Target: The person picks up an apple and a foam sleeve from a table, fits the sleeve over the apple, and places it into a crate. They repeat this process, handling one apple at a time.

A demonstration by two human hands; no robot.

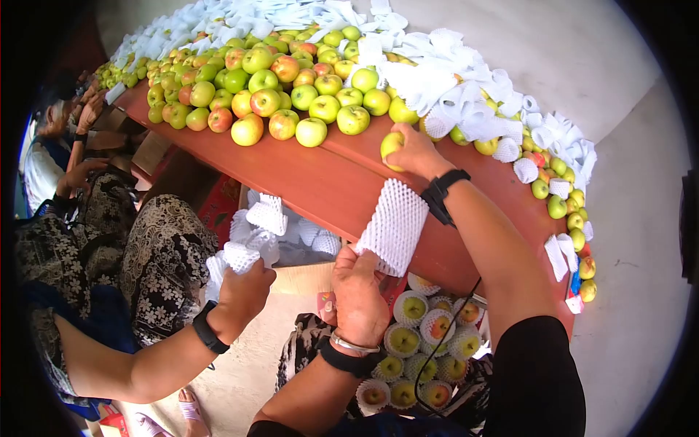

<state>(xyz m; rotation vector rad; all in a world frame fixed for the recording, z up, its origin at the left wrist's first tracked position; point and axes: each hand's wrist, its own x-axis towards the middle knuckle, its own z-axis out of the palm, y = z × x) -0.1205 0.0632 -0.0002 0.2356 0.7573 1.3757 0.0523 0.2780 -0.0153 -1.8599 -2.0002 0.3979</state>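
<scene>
My left hand (360, 300) pinches the lower end of a white foam net sleeve (394, 226), which stands up flat in front of the table edge. Up and to the right, my right hand (421, 151) has its fingers around a yellow-green apple (391, 150) over the red table (320, 171). A large heap of loose green and reddish apples (266, 102) lies just beyond. Below my hands, several apples in foam nets (429, 342) sit together by my lap, partly hidden by my forearm and a dark cable.
White foam nets (466, 109) are piled along the back and right of the table. On the left, a co-worker's hand (244, 295) holds a foam net over a cardboard box (306, 277) with more nets. Farther left sits another person (54, 153).
</scene>
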